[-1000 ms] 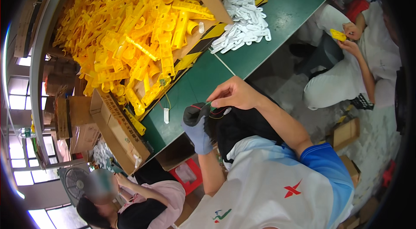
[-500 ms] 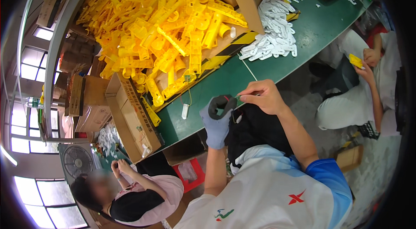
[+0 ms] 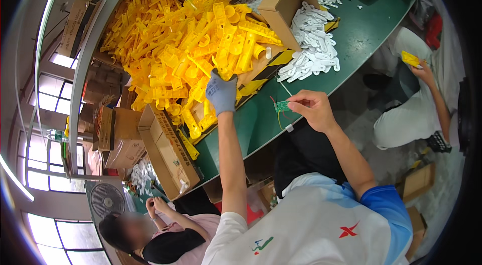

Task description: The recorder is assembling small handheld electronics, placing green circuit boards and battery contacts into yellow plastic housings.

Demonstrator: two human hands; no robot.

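Note:
My right hand (image 3: 314, 110), bare, pinches a small green circuit board (image 3: 282, 106) between thumb and fingertips above the table's near edge. Thin red and yellow wires trail from the board, and a small white part (image 3: 289, 128) dangles below it. My left hand (image 3: 221, 95), in a grey-blue glove with dark fingertips, reaches out to the near edge of a heap of yellow plastic shells (image 3: 170, 59). Its thumb and fingers are apart at the shells, with no shell visibly lifted; some fingers are hidden by the back of the hand.
White plastic pieces (image 3: 314, 46) are piled beside an upright cardboard box (image 3: 283, 6) on the green table (image 3: 361, 34). Another open carton (image 3: 170, 157) stands at left. One co-worker (image 3: 175, 235) sits at left; another at right holds a yellow shell (image 3: 410, 59).
My left hand has left my right hand and stretched forward to the yellow heap. The circuit board in my right hand now shows plainly. The wired board on the table is now out of sight.

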